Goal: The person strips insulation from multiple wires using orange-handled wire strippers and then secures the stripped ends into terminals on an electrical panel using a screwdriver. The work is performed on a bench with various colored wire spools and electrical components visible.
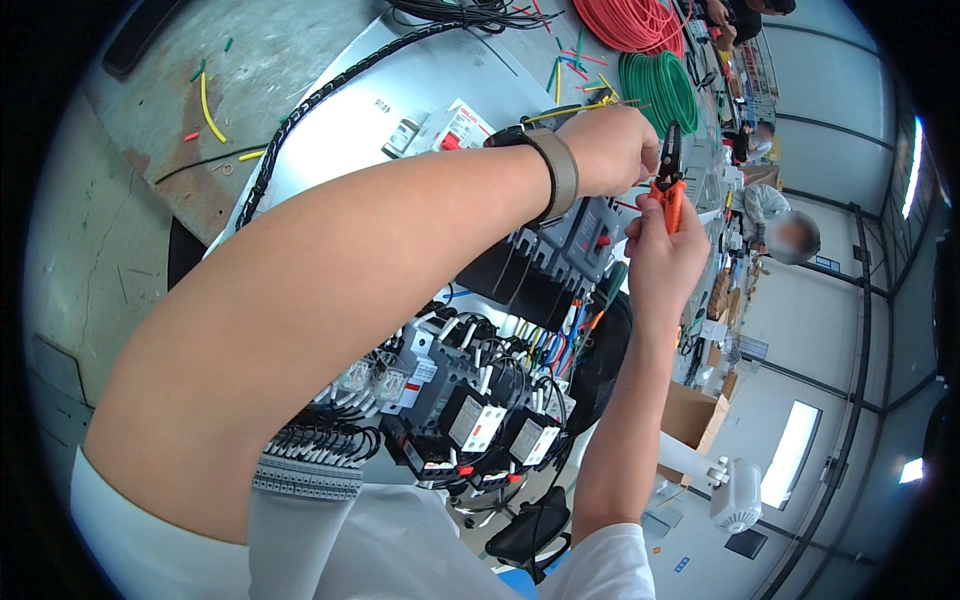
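My right hand (668,250) is closed around the orange handles of wire strippers (672,165), whose black jaws point up and away from me. Close beside the tool, my left hand (607,150) has its fingers pinched together; what lies between the fingertips is too small to make out. A thin yellow wire (568,111) runs just behind the left hand. Below both hands is a grey circuit breaker (588,240) on a metal mounting plate (330,130). Nearer to me the panel carries black contactors (478,424), a row of grey terminal blocks (308,478) and many wires.
A green wire coil (660,90) and a red wire coil (632,22) lie at the far side, near coloured wire scraps. A black braided cable (300,112) crosses the plate's left part. A cardboard box (692,415) and a white fan-like device (738,495) stand right. Other people work farther off.
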